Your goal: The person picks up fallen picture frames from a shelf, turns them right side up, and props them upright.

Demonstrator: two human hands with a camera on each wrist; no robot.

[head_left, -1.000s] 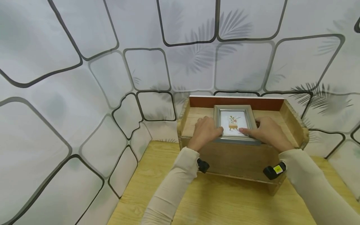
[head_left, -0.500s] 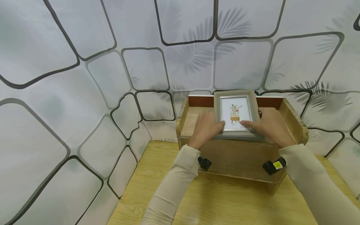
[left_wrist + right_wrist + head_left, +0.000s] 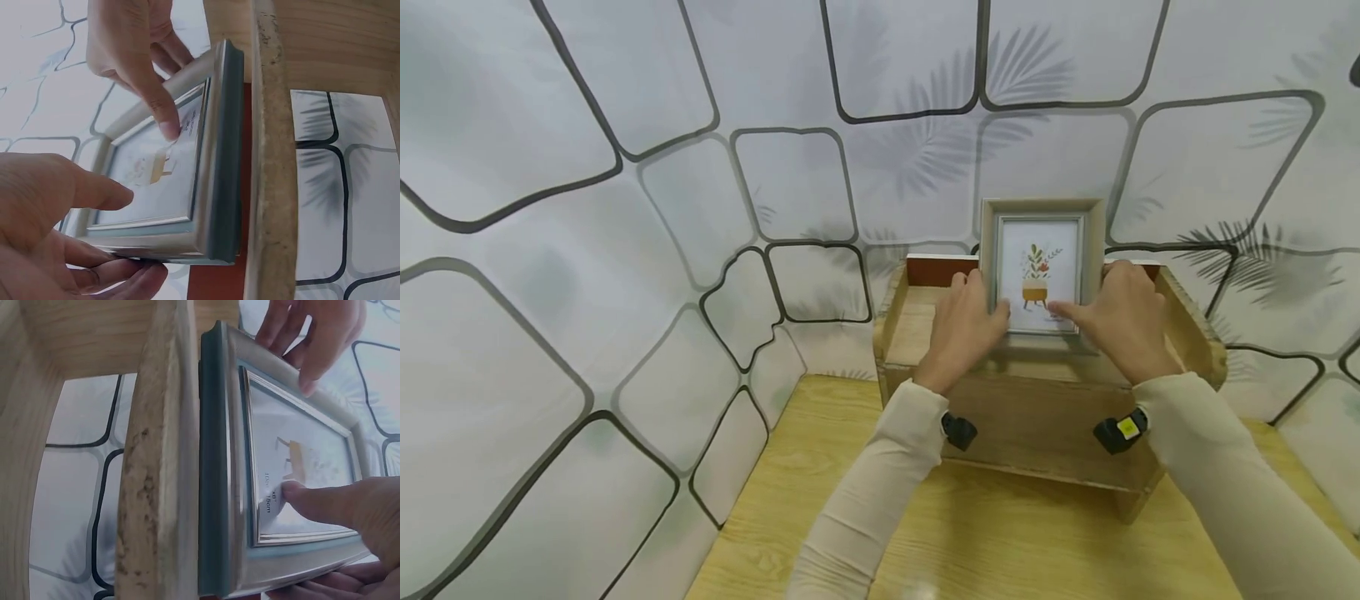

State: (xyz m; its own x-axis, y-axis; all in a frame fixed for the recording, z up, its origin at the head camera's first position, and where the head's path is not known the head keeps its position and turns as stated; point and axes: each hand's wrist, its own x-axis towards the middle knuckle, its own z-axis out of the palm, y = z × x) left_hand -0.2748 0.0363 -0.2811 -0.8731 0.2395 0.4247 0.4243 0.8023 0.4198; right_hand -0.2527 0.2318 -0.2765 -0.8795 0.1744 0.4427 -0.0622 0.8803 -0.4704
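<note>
A silver-grey picture frame (image 3: 1043, 267) with a print of a potted plant stands nearly upright over the top tray of a small wooden shelf (image 3: 1022, 425). My left hand (image 3: 966, 329) grips its left side, thumb over the front and fingers behind. On the other side my right hand (image 3: 1123, 321) holds the right edge, its thumb on the glass near the lower corner of the print. In the left wrist view the picture frame (image 3: 156, 169) has its bottom edge close to the shelf board (image 3: 272, 156). The right wrist view shows the right thumb (image 3: 319, 503) beside printed lettering.
The shelf stands on a yellow wood-grain table (image 3: 820, 467) against a patterned wall (image 3: 917, 183). A reddish-brown back panel (image 3: 936, 271) with a white top edge closes the tray's rear. Raised end boards (image 3: 1195, 325) flank the tray.
The picture frame has tilted up from lying back in the tray to nearly upright, moving up and slightly right. Both hands have risen with it, still holding its sides.
</note>
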